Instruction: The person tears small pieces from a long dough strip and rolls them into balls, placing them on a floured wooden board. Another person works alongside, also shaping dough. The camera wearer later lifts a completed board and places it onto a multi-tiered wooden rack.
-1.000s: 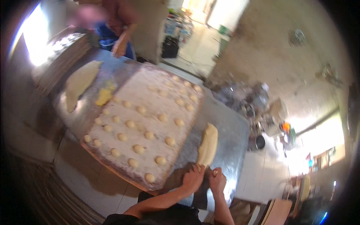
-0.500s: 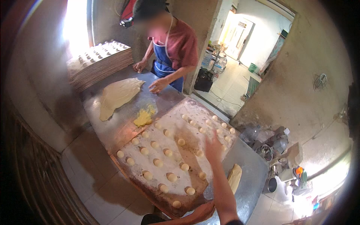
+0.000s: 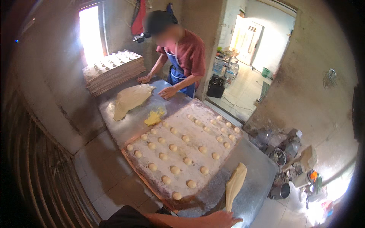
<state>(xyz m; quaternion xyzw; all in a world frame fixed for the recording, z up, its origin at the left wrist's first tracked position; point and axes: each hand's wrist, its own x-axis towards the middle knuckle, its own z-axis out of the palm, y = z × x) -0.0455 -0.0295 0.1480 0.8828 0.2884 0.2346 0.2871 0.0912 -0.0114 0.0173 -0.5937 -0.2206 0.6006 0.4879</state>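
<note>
A long strip of pale dough lies on the metal tabletop to the right of a floured board. My left hand is at its narrow near end, closed round it, with one finger pointing right. Part of the grip is hidden. My right hand is out of view. Rows of small round dough balls sit spaced apart on the floured board.
Across the table a person in a blue apron has both hands by a large sheet of dough. A soft yellow mass lies nearby. Stacked boards stand far left; pots and buckets are on the right floor.
My right arm, which reached over the floured board, has gone out of view. My left hand has moved slightly right, and the whole view has shifted.
</note>
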